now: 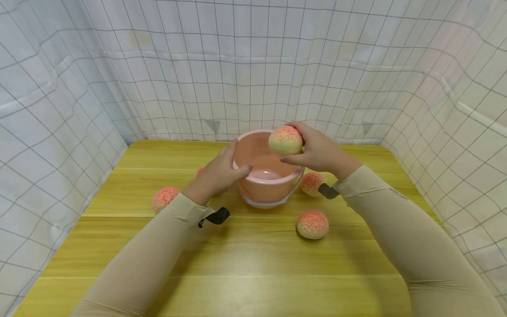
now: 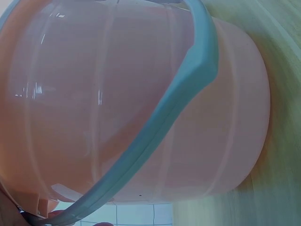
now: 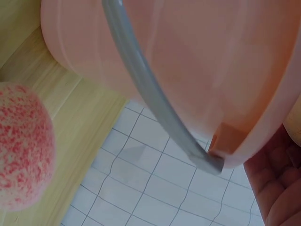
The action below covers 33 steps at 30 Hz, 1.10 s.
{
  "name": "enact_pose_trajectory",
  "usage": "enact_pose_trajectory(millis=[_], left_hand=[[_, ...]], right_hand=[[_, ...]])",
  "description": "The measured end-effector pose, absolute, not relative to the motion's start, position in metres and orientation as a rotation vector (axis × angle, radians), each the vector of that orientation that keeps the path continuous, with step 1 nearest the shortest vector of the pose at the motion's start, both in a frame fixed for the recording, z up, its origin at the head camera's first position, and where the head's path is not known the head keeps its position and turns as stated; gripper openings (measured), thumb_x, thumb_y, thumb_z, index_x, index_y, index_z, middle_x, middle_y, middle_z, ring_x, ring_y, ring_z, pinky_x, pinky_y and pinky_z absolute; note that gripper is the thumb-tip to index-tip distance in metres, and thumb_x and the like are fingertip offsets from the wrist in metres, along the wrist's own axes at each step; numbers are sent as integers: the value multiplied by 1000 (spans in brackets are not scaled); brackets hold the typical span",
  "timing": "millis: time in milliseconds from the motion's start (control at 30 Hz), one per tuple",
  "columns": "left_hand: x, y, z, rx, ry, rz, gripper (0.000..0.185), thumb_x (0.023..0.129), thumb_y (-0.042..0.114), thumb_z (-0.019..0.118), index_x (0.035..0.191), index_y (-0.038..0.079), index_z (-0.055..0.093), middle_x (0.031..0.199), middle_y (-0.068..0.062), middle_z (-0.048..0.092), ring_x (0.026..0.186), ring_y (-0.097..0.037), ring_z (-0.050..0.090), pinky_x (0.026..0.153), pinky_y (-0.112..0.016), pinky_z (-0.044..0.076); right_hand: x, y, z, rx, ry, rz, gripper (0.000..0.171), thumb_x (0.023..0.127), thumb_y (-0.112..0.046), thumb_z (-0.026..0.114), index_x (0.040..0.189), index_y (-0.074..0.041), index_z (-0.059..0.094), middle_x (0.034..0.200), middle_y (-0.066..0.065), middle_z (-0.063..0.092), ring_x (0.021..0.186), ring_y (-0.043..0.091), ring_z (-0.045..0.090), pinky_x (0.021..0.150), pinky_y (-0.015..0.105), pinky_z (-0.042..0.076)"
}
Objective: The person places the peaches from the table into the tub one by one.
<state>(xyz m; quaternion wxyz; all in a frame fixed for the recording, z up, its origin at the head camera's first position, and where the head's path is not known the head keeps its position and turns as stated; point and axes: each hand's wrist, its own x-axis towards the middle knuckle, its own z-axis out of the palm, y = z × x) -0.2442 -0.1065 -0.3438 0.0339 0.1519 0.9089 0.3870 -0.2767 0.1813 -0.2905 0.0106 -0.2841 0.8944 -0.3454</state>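
Observation:
A pink bucket (image 1: 267, 191) with a pale blue-grey handle (image 2: 155, 125) stands at the back middle of the wooden table, its mouth facing up. My left hand (image 1: 218, 174) grips the left side of its rim, with the thumb over the front edge. Over the right part of the mouth, my right hand (image 1: 318, 147) holds a cream and red-speckled peach (image 1: 285, 140) between thumb and fingers. In the right wrist view, only an edge of this peach (image 3: 294, 122) shows beside the palm, close to the rim.
Two more peaches lie right of the bucket, one by its side (image 1: 312, 184) and one nearer the front (image 1: 313, 224). Another peach (image 1: 165, 199) lies left of it, and a further one (image 1: 199, 171) is mostly hidden behind my left hand. A checked curtain (image 1: 253, 70) hangs behind the table.

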Motion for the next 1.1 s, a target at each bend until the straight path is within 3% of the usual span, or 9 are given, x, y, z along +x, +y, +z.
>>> enact_pose_trajectory(millis=[400,1100], left_hand=[[-245,-107,-344,459,2799,1171,101,96,56,58,171,10,8,175,-14,20,158,-32,31,126,-56,33],[-244,-107,-345,442,2794,1150,100,96,57,56,171,14,6,176,-12,18,159,-32,30,126,-56,32]], right_hand=[[-275,166,-293,-937,2695,-1112,75,83,-24,90,146,-17,50,129,5,68,116,23,66,103,48,53],[-273,161,-294,-965,2681,-1089,79,84,-26,90,150,-15,47,132,6,67,119,23,66,106,49,52]])
